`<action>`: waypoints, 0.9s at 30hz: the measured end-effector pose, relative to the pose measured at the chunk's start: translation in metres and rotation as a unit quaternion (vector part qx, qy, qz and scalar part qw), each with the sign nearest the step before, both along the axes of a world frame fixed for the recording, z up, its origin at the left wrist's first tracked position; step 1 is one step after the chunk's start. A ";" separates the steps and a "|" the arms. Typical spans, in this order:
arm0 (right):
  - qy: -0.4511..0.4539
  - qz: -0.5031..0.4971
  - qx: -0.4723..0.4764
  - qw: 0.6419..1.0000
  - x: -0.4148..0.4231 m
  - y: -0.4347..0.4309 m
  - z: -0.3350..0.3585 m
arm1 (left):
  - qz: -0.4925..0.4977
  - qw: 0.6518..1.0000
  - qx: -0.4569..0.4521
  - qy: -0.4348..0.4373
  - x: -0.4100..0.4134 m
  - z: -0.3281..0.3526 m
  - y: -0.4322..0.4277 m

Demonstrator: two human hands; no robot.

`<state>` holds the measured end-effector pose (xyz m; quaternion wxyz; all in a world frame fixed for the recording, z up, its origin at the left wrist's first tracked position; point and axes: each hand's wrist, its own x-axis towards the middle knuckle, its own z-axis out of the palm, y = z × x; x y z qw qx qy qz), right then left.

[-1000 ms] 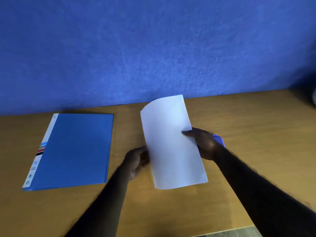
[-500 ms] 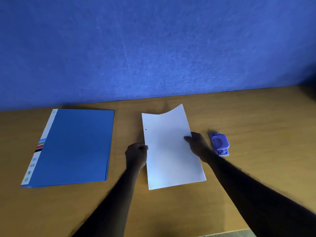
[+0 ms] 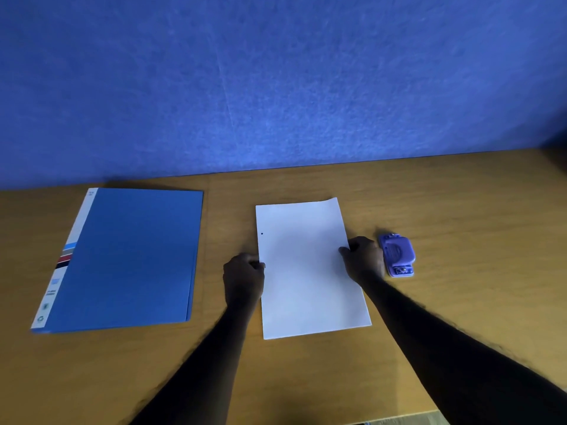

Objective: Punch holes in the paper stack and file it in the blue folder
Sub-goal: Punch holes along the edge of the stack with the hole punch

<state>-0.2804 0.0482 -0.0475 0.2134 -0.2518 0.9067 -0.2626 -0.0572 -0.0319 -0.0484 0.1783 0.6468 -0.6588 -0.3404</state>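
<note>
Well to the left of the left hand [image 3: 244, 276], the blue folder [image 3: 129, 259] lies closed and flat on the counter [image 3: 460, 210]. A white strip runs along its left edge, carrying coloured stripes and some small print too blurred to read. The left hand is curled, fingertips pinching the left edge of the paper stack [image 3: 310, 271], which lies flat between both hands. A single small dark dot, apparently a punched hole, sits near that edge just above the hand. The right hand [image 3: 363, 260] grips the stack's right edge, thumb on top. Just beside it on the right rests the purple hole punch [image 3: 398, 255], with no legible marking.
</note>
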 end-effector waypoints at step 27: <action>0.021 0.004 -0.055 0.998 -0.001 0.005 -0.025 | -0.022 0.999 -0.023 -0.003 0.005 -0.002 0.003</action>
